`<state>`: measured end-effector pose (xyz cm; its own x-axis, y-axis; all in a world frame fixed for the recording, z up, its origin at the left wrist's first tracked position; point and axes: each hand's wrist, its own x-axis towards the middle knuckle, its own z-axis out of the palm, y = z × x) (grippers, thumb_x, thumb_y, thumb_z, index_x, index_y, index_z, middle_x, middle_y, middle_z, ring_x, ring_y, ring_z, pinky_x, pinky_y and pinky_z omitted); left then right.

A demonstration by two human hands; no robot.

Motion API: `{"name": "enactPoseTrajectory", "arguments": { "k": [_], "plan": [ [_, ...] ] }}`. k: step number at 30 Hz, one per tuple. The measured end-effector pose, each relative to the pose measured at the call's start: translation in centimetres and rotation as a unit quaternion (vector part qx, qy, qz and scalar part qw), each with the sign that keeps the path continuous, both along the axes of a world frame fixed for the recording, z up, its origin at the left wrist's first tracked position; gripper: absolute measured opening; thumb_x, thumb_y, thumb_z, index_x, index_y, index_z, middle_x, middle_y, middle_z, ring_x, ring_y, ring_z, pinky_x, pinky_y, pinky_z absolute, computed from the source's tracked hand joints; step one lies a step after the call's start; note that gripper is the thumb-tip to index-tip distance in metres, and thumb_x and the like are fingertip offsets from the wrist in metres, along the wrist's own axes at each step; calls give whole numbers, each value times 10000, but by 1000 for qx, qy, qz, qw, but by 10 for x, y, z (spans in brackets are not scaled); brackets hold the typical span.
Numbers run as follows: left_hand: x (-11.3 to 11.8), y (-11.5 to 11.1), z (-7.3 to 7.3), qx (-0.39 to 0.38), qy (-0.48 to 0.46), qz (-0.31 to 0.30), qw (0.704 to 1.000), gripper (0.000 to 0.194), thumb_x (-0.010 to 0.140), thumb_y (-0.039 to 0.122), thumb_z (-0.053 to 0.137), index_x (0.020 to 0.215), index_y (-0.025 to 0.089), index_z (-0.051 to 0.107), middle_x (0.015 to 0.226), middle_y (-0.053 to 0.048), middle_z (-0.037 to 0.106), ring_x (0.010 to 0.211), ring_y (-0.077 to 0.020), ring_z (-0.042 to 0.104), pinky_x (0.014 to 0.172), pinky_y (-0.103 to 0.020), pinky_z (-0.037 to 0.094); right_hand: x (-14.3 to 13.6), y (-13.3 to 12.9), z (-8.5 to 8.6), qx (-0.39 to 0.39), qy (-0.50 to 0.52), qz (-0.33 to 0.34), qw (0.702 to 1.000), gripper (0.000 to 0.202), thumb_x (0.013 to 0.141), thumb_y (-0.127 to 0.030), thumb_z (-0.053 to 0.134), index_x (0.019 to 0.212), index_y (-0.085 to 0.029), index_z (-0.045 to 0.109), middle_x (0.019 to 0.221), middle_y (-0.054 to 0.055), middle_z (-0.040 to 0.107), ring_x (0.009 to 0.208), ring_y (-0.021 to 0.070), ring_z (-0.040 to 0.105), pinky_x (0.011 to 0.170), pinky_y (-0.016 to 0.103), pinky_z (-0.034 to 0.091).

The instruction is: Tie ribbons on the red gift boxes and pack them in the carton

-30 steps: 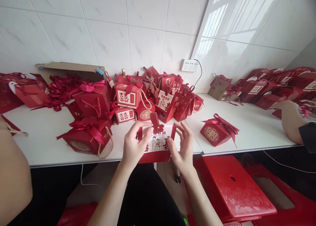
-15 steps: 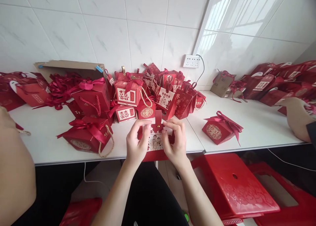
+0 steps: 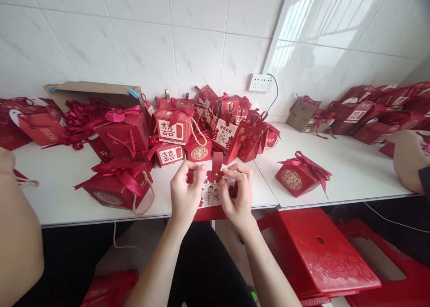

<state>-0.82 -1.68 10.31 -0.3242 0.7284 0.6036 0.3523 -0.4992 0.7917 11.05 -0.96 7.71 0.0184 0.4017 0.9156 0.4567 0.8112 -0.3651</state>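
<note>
A red gift box (image 3: 211, 198) with a printed couple on its white front stands at the table's front edge, between my hands. From its top rises a red strap (image 3: 217, 161) with a small gold stud at its base. My left hand (image 3: 190, 188) is closed on the box's upper left edge, thumb and fingers pinched together. On the other side, my right hand (image 3: 238, 188) has curled fingers at the upper right edge, beside the stud, closed on the box. The fingers hide parts of the top edge.
Behind the box, several finished red boxes (image 3: 171, 129) are piled against the tiled wall. A ribboned box (image 3: 291, 179) sits to the right. Other people's arms reach in at both sides. A red stool (image 3: 327, 253) stands below the table.
My right fingers have shifted slightly around the stud, and the strap shows a little more. My left hand has barely moved.
</note>
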Motion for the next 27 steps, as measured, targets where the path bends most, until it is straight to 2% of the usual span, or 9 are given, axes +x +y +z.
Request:
{"name": "enactPoseTrajectory", "arguments": {
  "k": [2, 4, 9, 15, 18, 21, 23, 25, 27],
  "plan": [
    [0, 0, -1, -9, -23, -8, 1000, 263, 877, 326, 455, 654, 188, 480, 529, 47, 449, 467, -86, 411, 461, -191, 359, 0, 0, 0, -3, 3, 2, 1000, 270, 862, -63, 477, 1083, -217, 489, 967, 63, 475, 958, 194, 515, 790, 393, 496],
    [-1, 0, -2, 8, -33, -30, 999, 284, 897, 324, 393, 673, 188, 502, 573, 29, 491, 521, -99, 454, 502, -201, 385, -1, 1, 0, -9, 6, 4, 1000, 270, 864, -67, 476, 1086, -220, 489, 968, 63, 475, 957, 195, 515, 793, 396, 491],
    [-2, -2, -2, 16, -21, -57, 998, 91, 789, 247, 545, 725, 189, 518, 673, 23, 549, 640, -115, 528, 607, -206, 441, -1, 0, -2, -12, 15, 15, 1000, 283, 860, -62, 481, 1094, -220, 488, 978, 62, 472, 963, 193, 507, 800, 392, 479],
    [-2, 2, -1, -14, -49, -51, 997, 229, 846, 310, 511, 659, 189, 460, 553, 50, 427, 494, -87, 415, 498, -196, 383, -2, 1, -2, -18, 22, 21, 999, 278, 859, -61, 481, 1087, -219, 490, 970, 55, 467, 957, 184, 509, 812, 379, 475],
    [-4, 2, -3, 0, -30, -58, 998, 197, 851, 321, 508, 705, 189, 502, 605, 35, 491, 542, -95, 469, 534, -199, 413, -2, 5, -1, -18, 24, 18, 999, 272, 862, -70, 478, 1089, -219, 494, 970, 56, 472, 956, 182, 518, 814, 374, 481],
    [-4, 0, -6, 19, 1, -33, 999, 117, 818, 299, 571, 784, 190, 545, 718, 12, 587, 676, -120, 571, 633, -215, 471, -4, 6, -1, -8, 13, 9, 1000, 275, 873, -84, 471, 1106, -226, 497, 1005, 69, 482, 1005, 193, 526, 829, 386, 488],
    [0, -2, -9, 37, 9, 4, 999, 104, 811, 282, 600, 812, 189, 552, 756, 5, 615, 722, -127, 601, 669, -221, 489, -6, 0, -2, -15, 3, -33, 999, 276, 881, -106, 473, 1124, -230, 508, 1129, 105, 469, 1127, 229, 490, 889, 437, 467],
    [7, -5, -11, 66, 9, 45, 997, 89, 823, 260, 603, 817, 188, 550, 744, 11, 614, 703, -117, 603, 659, -212, 492, -8, -12, -2, -55, 7, -91, 994, 305, 887, -165, 490, 1185, -230, 507, 1309, 141, 381, 1268, 286, 387, 976, 522, 398],
    [16, -13, -14, 85, 5, 69, 994, 57, 842, 232, 588, 842, 190, 549, 743, 15, 600, 677, -104, 593, 632, -199, 488, -8, -27, -3, -115, 12, -95, 989, 397, 898, -249, 491, 1292, -226, 452, 1418, 151, 291, 1336, 314, 308, 1027, 562, 341]
  ]
}}
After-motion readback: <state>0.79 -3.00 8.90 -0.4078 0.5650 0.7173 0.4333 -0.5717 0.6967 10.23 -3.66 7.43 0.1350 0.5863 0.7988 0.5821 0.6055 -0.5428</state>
